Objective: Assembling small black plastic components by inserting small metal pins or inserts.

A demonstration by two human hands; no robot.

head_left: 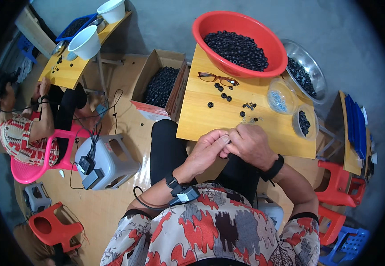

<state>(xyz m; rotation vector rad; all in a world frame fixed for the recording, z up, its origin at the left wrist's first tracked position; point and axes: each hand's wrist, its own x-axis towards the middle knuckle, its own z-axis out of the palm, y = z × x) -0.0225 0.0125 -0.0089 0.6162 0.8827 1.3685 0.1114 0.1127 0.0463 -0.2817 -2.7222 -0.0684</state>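
My left hand (206, 150) and my right hand (251, 144) meet fingertip to fingertip at the near edge of a small wooden table (201, 119). They pinch something very small between them; it is hidden by the fingers. Loose black rings (224, 94) and small dark screws (249, 105) lie on the table just beyond my hands. A red basin (210, 24) full of black rings stands at the table's far end. A pair of brown-framed glasses (217, 79) rests in front of the basin.
A clear bowl (319, 73) of black rings, a small clear tub (282, 98) and a small cup (304, 122) sit at the right. A cardboard box (157, 60) of black parts stands on the floor to the left. Another person (26, 128) sits at a second table (70, 73).
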